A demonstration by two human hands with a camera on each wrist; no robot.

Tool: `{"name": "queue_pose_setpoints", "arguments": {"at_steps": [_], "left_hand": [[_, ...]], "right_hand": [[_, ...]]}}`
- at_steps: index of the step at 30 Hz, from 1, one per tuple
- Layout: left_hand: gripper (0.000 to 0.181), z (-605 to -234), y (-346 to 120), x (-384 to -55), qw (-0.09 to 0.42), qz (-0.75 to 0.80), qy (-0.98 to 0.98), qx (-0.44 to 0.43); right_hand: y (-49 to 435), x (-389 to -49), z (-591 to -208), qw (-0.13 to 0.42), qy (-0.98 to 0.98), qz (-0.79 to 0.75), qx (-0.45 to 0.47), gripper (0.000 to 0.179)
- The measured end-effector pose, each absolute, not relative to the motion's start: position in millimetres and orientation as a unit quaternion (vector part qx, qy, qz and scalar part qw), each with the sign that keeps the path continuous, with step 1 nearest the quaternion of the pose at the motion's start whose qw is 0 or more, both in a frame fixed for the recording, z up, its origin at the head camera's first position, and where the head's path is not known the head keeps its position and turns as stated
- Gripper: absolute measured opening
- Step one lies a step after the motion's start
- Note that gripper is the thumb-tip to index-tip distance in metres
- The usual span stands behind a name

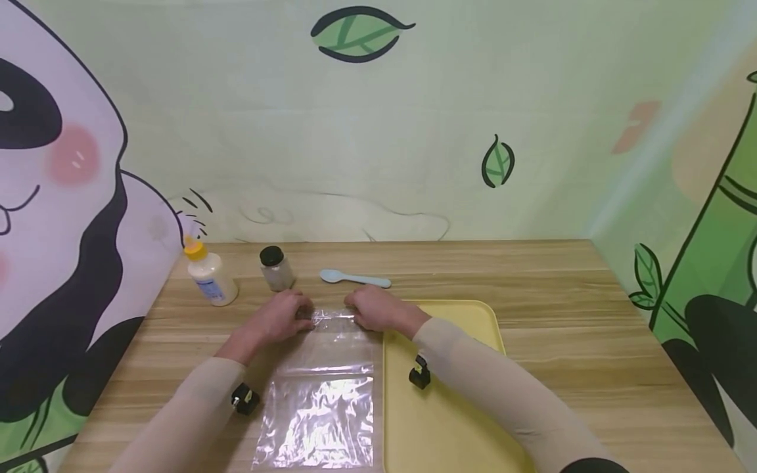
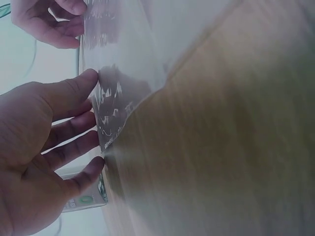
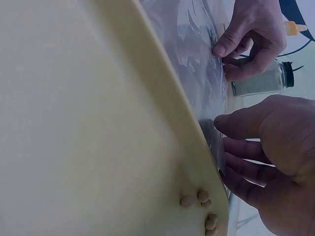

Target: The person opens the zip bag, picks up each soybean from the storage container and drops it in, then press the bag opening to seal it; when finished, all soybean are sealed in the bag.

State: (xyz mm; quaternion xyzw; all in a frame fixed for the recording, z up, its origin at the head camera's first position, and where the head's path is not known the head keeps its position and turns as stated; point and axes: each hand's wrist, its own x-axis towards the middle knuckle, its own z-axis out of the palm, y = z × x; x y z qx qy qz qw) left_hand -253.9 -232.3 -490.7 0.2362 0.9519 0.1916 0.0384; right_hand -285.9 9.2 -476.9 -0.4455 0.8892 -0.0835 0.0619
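A wood-grain table (image 1: 550, 295) carries everything. On it lies a yellow tray (image 1: 440, 430), reached over by the right forearm. Just beside the tray's left edge, a clear plastic bag (image 1: 319, 420) lies flat and glossy. The left hand (image 1: 276, 320) is at the bag's far left corner, its grip pinching the edge between thumb and fingers; the right hand (image 1: 378, 307) pinches the far edge near the other corner in the same grip. Beyond the left hand stand a white bottle (image 1: 214, 279) with a yellow cap and, to its right, a black-lidded jar (image 1: 279, 272). A pale blue spoon (image 1: 355, 278) lies beyond the right hand. In the dim right wrist view, small brown balls (image 3: 188, 201), apparently beads, sit in a corner of the tray.
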Motion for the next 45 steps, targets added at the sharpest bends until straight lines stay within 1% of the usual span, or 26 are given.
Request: {"name": "queue_pose_setpoints", "arguments": {"at_steps": [4,13,19,25,28,32,38,45], "left_hand": [[0.026,-489.4,-230.9,-253.4,0.039,0.191,0.952,0.234],[0.026,-488.4,-229.8,-254.1,0.061,0.205,0.953,0.217],[0.023,-488.3,-230.4,-254.4,0.061,0.214,0.950,0.220],[0.020,-487.5,-230.3,-254.5,0.056,0.223,0.947,0.226],[0.018,-487.9,-230.3,-254.6,0.057,0.228,0.946,0.225],[0.016,-489.1,-230.9,-255.2,0.056,0.230,0.945,0.226],[0.013,-489.6,-231.1,-256.8,0.056,0.236,0.944,0.224],[0.017,-490.3,-230.7,-256.8,0.045,0.228,0.945,0.228]], "right_hand": [[8.8,-286.8,-478.1,0.057,0.889,-0.085,-0.447,0.012],[6.7,-286.1,-479.7,0.069,0.898,-0.083,-0.427,0.023],[6.3,-284.4,-478.5,0.077,0.900,-0.090,-0.419,0.024],[5.3,-285.4,-479.0,0.079,0.898,-0.101,-0.420,0.004],[4.6,-286.5,-480.3,0.078,0.898,-0.105,-0.420,0.007],[4.6,-287.6,-481.7,0.081,0.899,-0.108,-0.417,0.003],[4.8,-289.1,-481.0,0.087,0.901,-0.115,-0.409,0.011],[4.8,-288.7,-483.2,0.095,0.900,-0.121,-0.407,0.013]]}}
